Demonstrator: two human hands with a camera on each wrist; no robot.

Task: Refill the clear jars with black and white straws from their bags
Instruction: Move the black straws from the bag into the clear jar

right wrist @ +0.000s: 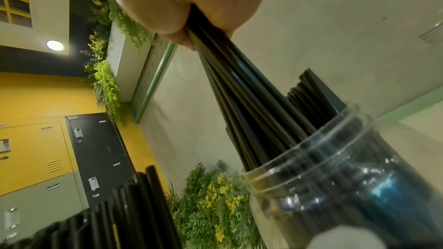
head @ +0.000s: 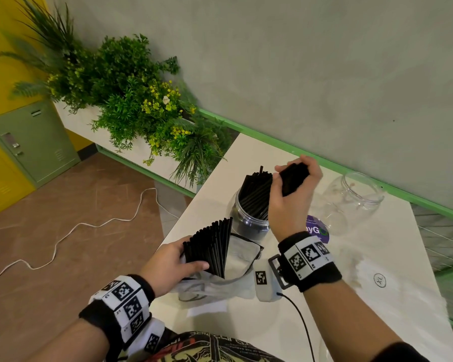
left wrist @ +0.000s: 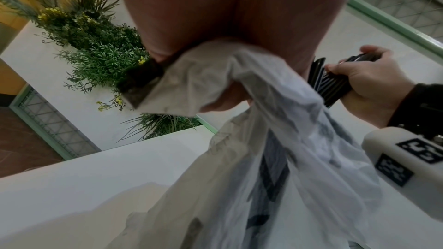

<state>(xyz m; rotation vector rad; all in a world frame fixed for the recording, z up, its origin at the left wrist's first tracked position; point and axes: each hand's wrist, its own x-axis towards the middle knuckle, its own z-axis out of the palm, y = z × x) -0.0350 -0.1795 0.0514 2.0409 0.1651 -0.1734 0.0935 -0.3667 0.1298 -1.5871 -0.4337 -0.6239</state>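
Gripping a bundle of thin black plastic straws [head: 293,178], the right hand [head: 294,197] feeds them into the clear round jar [head: 249,220]; the left hand [head: 168,265] clutches the straw-filled translucent white plastic bag [head: 236,259] beside it on the white table [head: 377,309].

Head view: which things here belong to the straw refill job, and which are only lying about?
Belong to the job:
- right hand gripping a bundle of black straws
- jar of black straws
- left hand holding the bag
- empty clear jar

Only lying about:
- purple sticker
- planter greenery
- white cable
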